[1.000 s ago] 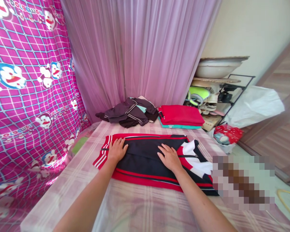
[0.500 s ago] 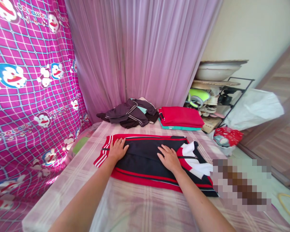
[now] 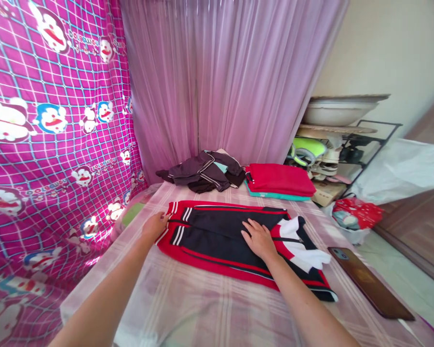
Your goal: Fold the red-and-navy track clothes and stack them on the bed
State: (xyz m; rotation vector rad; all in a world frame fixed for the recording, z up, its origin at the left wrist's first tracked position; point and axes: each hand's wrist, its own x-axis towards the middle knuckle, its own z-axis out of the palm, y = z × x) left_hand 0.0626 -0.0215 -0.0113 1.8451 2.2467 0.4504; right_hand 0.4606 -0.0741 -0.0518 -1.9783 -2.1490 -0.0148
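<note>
A dark navy and red jacket (image 3: 217,236) with white stripes and a white collar lies flattened on the bed (image 3: 202,308). My right hand (image 3: 259,238) rests flat on the middle of the jacket, fingers stretched out. My left hand (image 3: 155,225) is at the jacket's left striped edge, its fingers curled over the hem and partly hidden, so a grip cannot be made out.
A heap of dark clothes (image 3: 202,171) and a folded red and teal stack (image 3: 278,180) lie at the bed's far end. A phone (image 3: 369,286) lies at the right edge. A rack (image 3: 340,144) with a basin stands right. Curtains hang behind and left.
My left hand has slid off the jacket's top to its left striped edge. The right hand has stayed put. The view has shifted left.
</note>
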